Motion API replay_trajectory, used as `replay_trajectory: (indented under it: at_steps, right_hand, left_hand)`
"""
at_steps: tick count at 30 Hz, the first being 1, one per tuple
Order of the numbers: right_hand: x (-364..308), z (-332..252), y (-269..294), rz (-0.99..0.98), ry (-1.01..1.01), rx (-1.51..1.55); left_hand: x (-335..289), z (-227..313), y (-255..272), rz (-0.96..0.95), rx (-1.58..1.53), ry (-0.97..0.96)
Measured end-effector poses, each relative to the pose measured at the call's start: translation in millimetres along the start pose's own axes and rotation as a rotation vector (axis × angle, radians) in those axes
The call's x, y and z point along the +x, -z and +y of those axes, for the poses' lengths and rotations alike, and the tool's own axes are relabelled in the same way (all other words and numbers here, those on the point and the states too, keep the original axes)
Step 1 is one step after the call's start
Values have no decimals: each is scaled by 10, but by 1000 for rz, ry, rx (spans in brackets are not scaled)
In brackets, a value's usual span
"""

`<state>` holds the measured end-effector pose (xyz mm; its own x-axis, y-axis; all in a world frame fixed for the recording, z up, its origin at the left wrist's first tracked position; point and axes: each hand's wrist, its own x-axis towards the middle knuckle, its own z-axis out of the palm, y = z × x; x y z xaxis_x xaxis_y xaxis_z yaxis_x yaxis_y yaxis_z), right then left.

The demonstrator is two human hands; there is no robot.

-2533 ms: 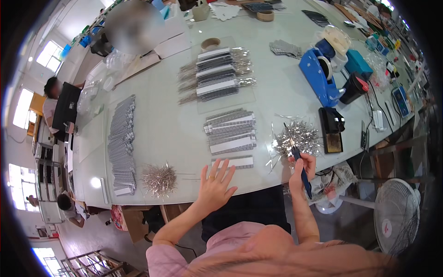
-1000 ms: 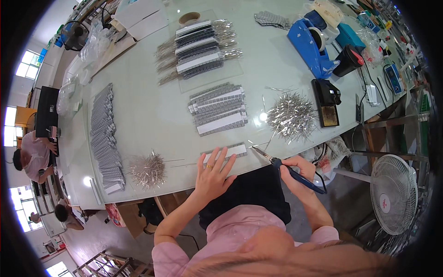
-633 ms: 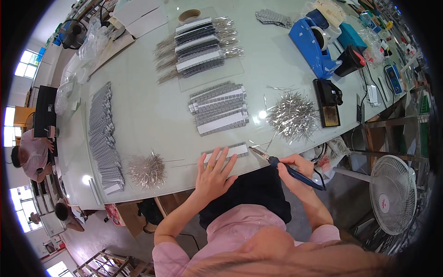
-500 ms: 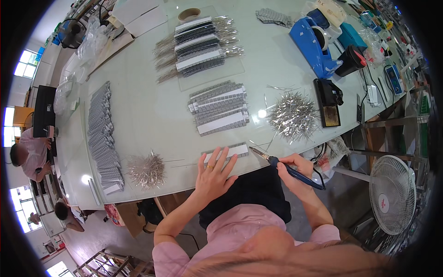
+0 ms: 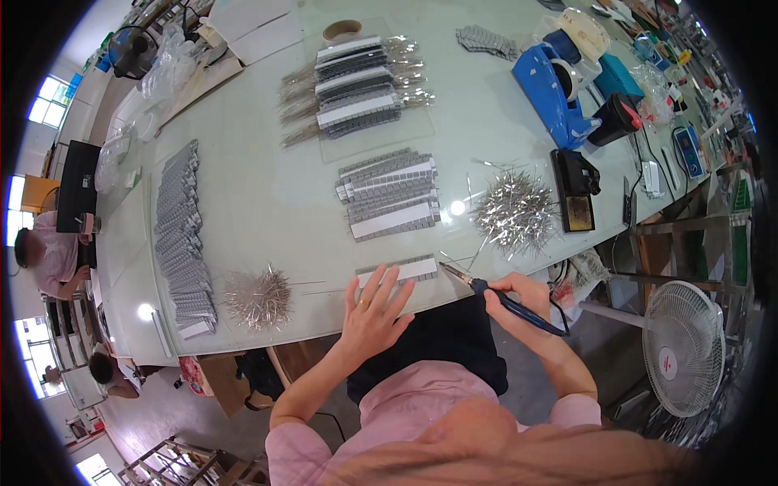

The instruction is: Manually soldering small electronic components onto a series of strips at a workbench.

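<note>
My left hand (image 5: 374, 317) lies with fingers spread, its fingertips pressing on a grey segmented strip (image 5: 419, 268) with a white top near the table's front edge. In my right hand (image 5: 519, 294) is a soldering iron (image 5: 531, 313) with a dark blue handle and trailing cable. Its tip points at the strip's right end, beside a thin metal wire; whether they touch is too small to tell. Just beyond the strip lies a stack of similar strips (image 5: 391, 212). A pile of silvery wire leads (image 5: 516, 212) sits to the right, and a second lead bundle (image 5: 258, 300) to the left.
Strips with leads (image 5: 356, 105) lie at the back beside a tape roll (image 5: 341, 31). A long row of grey blocks (image 5: 180, 235) runs down the left. At right stand an iron stand (image 5: 577, 215), a blue tape dispenser (image 5: 547, 93) and a dark cup (image 5: 613, 121). Other people sit far left.
The view has shifted slightly. My left fingers have spread a little and sit marginally lower on the strip. The soldering iron stays in my right hand by the strip's right end.
</note>
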<state>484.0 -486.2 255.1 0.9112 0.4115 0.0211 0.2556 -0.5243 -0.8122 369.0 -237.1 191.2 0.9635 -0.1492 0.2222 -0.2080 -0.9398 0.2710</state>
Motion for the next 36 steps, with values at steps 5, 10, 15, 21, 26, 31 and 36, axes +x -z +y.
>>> replay_trajectory:
  at_steps: [5, 10, 15, 21, 26, 31, 36]
  right_hand:
    - [-187, 421, -117, 155, -117, 552]
    - [-113, 317, -25, 266, -25, 472]
    - [-50, 225, -287, 152, 32, 357]
    - [103, -63, -545, 56, 281, 290]
    - [123, -241, -709, -4, 355, 228]
    - [171, -299, -815, -59, 386, 144]
    - [196, -395, -867, -85, 373, 133]
  left_hand:
    - [-351, -175, 146, 131, 47, 207]
    - [-609, -378, 261, 204, 118, 373]
    - [-621, -289, 198, 192, 102, 390]
    - [-616, -329, 102, 170, 105, 360]
    - [-587, -366, 96, 169, 72, 330]
    - [-554, -379, 124, 176, 31, 307]
    - [-517, -397, 99, 170, 29, 297]
